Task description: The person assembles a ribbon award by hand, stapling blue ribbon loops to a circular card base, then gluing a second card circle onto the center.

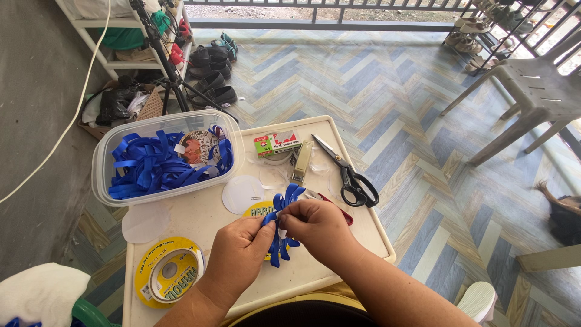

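Note:
Both hands meet over the near middle of a small cream table [339, 145]. My left hand [239, 254] and my right hand [318, 227] pinch a folded blue ribbon piece [283, 209] between their fingertips; loops stick up above the fingers and tails hang below. Under the hands lies a yellow tape roll, mostly hidden. A white paper disc [241, 194] lies just beyond the hands.
A clear plastic tub [109, 151] of blue ribbon strips stands at the table's far left. Black scissors [351, 175], a stapler [301, 162] and a box of staples [275, 144] lie at the far right. A yellow tape roll [169, 275] sits near left. A grey chair [532, 91], shoe racks and a tripod stand around.

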